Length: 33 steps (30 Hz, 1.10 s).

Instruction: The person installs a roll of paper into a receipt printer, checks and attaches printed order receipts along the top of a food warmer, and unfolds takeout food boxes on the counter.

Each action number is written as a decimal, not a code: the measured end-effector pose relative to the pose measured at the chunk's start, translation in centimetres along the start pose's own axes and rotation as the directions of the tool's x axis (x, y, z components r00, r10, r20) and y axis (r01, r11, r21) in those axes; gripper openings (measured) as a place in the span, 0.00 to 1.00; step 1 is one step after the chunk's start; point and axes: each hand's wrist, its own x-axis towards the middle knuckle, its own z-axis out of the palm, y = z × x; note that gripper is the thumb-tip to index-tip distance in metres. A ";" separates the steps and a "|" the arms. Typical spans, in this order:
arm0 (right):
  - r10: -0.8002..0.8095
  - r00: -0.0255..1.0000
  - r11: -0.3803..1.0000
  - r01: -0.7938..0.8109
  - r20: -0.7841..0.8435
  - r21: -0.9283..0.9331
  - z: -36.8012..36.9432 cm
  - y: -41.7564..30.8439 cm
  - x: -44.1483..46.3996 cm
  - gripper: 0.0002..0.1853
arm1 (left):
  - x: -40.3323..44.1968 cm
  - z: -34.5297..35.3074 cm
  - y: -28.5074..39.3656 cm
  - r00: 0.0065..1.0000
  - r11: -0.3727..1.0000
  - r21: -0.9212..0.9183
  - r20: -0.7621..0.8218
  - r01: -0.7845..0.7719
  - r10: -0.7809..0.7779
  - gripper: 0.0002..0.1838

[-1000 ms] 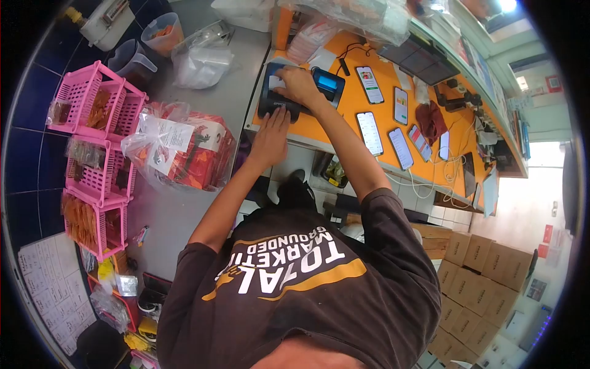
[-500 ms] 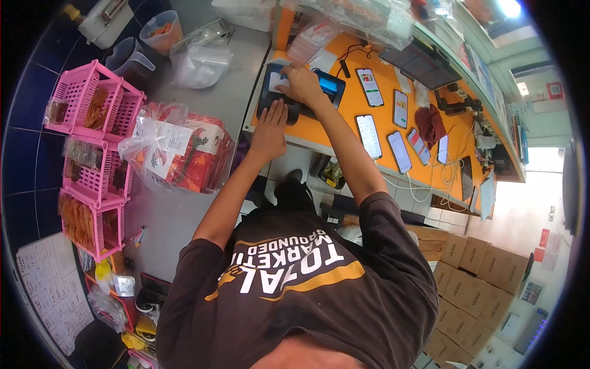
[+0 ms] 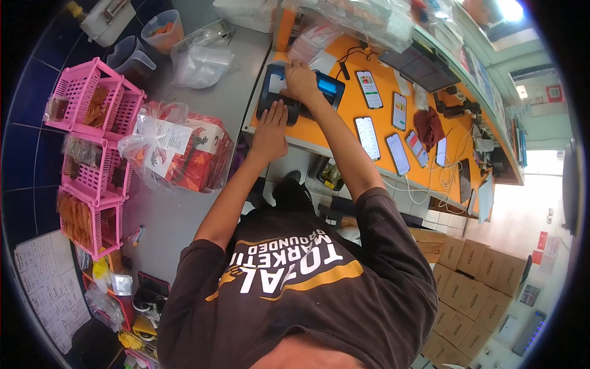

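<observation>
A black countertop device (image 3: 268, 101) with a lit blue display (image 3: 327, 86) stands at the left end of the orange desk; its exact kind is unclear. White paper (image 3: 277, 83) shows on its left part. My left hand (image 3: 272, 134) lies on the front edge of this device, fingers stretched out flat. Over its top, beside the paper, is my right hand (image 3: 301, 81), its fingers bent and the thumb toward the paper. What those fingers grip, if anything, is hidden beneath the hand.
Several phones, one a phone (image 3: 369, 89) with a lit screen, lie on the orange desk (image 3: 338, 126) among white cables. On the grey counter (image 3: 178, 227) at left are a plastic-wrapped red package (image 3: 200, 154) and pink baskets (image 3: 92, 166). Cardboard boxes (image 3: 470, 289) are stacked at lower right.
My right hand has shifted very slightly on the device. My left hand stays flat in the same place. The view has tilted a little.
</observation>
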 end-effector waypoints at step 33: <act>0.000 0.973 0.963 0.063 -0.232 0.263 0.7 0.2 -2.1 0.20 | 0.2 -0.1 0.3 0.997 0.999 0.028 0.074 0.032 -0.034 0.54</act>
